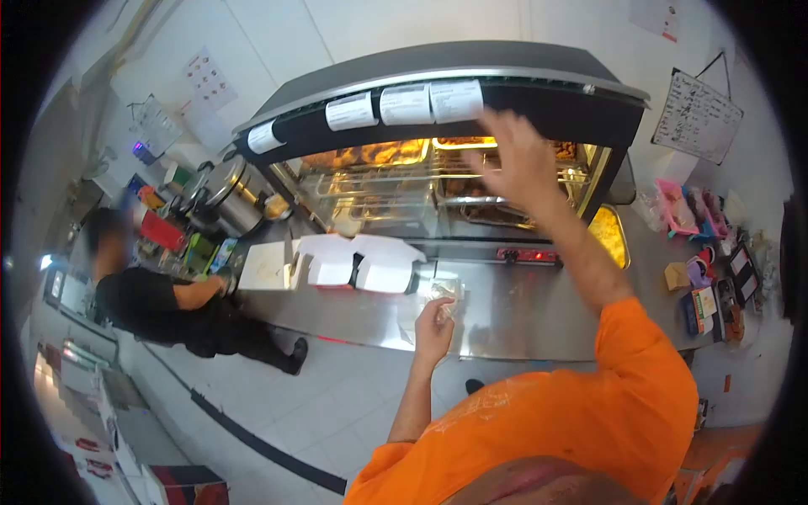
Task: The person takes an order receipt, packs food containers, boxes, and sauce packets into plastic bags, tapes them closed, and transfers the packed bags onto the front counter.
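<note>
One pinch grip: left hand (435,328) on clear plastic (455,289) at counter (505,324); light hold advisable. Right hand (518,160) raised, fingers spread, beside paper slips (406,105); contact cannot be told; steady wrist advisable. Open white box (328,269) forward-left of left hand.

Right arm: reaching out, forearm (581,248) slanting from near right to far left. Right hand (520,160) held high, unclenched; fingers (502,126) extended toward the far side, outlines smeared by blur. Left arm: lower and nearer, bent at the elbow, left forearm (414,402) running almost straight away from the torso. Left hand (433,332) well apart from right, fingers curled inward. Wrist roughly in line with forearm.
</note>
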A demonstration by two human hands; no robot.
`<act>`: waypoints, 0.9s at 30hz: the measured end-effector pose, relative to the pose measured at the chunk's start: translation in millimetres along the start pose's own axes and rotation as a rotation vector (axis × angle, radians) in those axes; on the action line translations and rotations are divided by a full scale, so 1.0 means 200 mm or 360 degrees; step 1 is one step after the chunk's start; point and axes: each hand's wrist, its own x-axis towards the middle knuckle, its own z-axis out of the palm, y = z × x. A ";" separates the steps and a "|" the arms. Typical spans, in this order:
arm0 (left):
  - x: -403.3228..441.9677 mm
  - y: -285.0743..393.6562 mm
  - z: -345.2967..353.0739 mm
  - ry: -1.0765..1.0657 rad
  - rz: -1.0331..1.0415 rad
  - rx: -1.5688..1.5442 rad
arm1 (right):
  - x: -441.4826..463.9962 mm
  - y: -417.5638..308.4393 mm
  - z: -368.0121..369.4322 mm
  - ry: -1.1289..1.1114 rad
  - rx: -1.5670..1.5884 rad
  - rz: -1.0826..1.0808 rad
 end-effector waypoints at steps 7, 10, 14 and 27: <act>0.10 0.40 0.18 -0.0561 0.0288 -0.0326 | -1.08 0.10 0.04 -0.1296 0.0848 -0.0022; 0.03 0.37 0.29 -0.0478 0.0277 0.0400 | -1.25 0.23 -0.18 -0.1026 0.0799 0.0690; -0.11 0.17 0.67 -0.0249 0.0458 0.1079 | -1.48 0.40 -0.60 -0.0382 0.0400 0.0928; -1.18 0.80 2.23 -0.1198 -0.1021 -0.1115 | -3.04 0.65 -2.32 0.0074 -0.0321 0.1837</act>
